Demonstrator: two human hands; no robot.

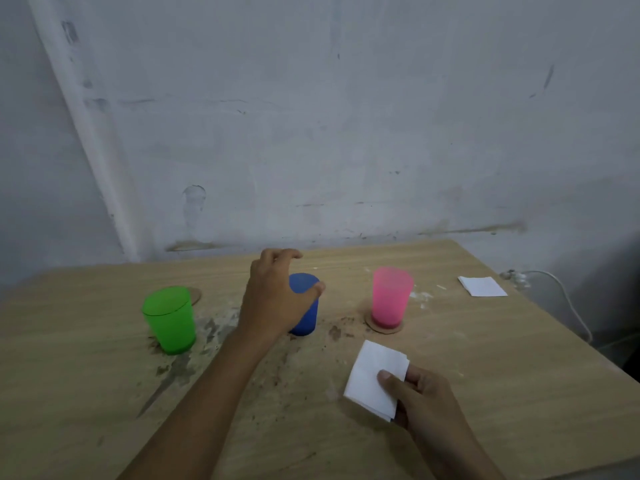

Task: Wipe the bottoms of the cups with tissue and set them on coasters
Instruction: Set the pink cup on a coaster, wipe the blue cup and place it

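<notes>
The left hand (273, 296) reaches over the blue cup (306, 308) near the middle of the table (485, 393), fingers spread and curved around its top, thumb just at the rim; whether it touches yet is hard to tell, and it has no firm hold. The right hand (420, 400) pinches a folded tissue (372, 379) between thumb and fingers, above the table towards the near right edge.

The pink cup (391, 296) stands on a round coaster (382, 328) towards the right side, so that one looks done. The green cup (169, 318) stands towards the left side, off the coaster (195, 295) that peeks out behind it. A second folded tissue (482, 286) lies near the far right corner.

The blue cup seems next. It would go best to close the fingers around the cup's wall, lift it straight up, tilt the base towards the right hand, and press the flat of the tissue across the whole bottom. The table around it is stained and gritty, so the wiped base should not touch down again before a coaster; none is visible for it.
</notes>
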